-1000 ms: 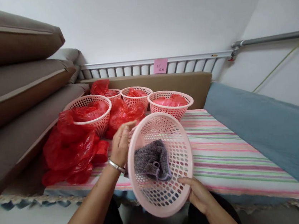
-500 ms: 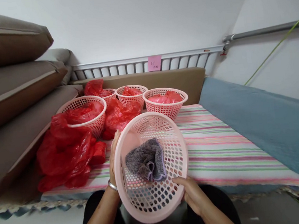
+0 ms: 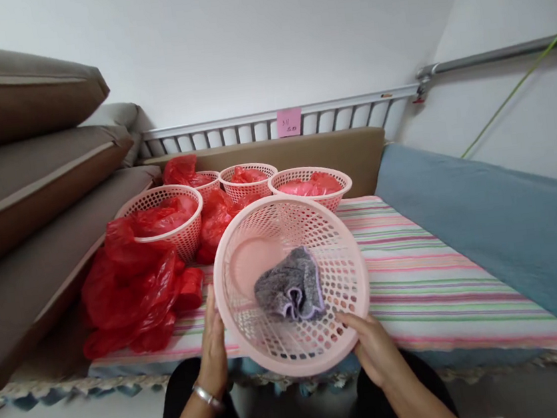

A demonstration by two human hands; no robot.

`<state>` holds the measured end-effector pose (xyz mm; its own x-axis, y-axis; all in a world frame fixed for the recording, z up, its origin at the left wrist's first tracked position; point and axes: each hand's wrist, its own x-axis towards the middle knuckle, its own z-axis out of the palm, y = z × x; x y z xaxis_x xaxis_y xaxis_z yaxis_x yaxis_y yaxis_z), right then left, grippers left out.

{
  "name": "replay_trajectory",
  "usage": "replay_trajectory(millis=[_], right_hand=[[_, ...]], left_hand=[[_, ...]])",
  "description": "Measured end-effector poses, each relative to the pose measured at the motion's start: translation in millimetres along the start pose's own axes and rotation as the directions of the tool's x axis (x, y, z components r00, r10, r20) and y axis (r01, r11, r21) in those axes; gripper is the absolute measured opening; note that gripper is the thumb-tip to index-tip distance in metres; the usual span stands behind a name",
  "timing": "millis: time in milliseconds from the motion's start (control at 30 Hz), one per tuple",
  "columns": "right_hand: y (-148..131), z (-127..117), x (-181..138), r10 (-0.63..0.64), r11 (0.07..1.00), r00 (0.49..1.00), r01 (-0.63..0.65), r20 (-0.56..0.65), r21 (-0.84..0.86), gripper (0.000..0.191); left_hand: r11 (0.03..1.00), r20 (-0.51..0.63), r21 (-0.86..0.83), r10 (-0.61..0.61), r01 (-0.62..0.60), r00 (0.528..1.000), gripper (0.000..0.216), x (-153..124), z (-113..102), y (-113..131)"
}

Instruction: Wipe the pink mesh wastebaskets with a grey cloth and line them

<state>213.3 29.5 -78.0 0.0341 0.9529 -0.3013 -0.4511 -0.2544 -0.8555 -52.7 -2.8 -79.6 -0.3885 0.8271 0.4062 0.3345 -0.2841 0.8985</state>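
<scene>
Both my hands hold a round pink perforated basket point(image 3: 245, 266), tilted with its opening toward me, above the near edge of a striped bed. My left hand point(image 3: 214, 350), with a silver bracelet at the wrist, grips the basket's left rim from behind. My right hand point(image 3: 375, 352) holds the lower right rim. A crumpled grey cloth with a lilac edge point(image 3: 292, 292) lies inside the basket, on its lower wall.
Several pink baskets point(image 3: 171, 214) lined with red plastic bags stand at the back of the striped sheet point(image 3: 418, 287). Loose red bags point(image 3: 131, 286) lie to the left. Brown cushions point(image 3: 15, 192) are stacked at left, a blue blanket point(image 3: 492, 231) at right, a metal rail point(image 3: 249, 128) behind.
The basket has swung from a steep tilt to a flatter one. My left hand slid from the upper rim down to the lower left rim. The cloth shifted toward the right.
</scene>
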Motion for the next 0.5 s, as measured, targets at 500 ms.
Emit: replay_trajectory(millis=[500], right_hand=[[13.3, 16.6, -28.4, -0.320, 0.681, 0.941, 0.309, 0.110, -0.664, 0.065]], left_hand=[[0.884, 0.532, 0.224, 0.241, -0.410, 0.811, 0.063, 2.0, 64.6, 35.9]])
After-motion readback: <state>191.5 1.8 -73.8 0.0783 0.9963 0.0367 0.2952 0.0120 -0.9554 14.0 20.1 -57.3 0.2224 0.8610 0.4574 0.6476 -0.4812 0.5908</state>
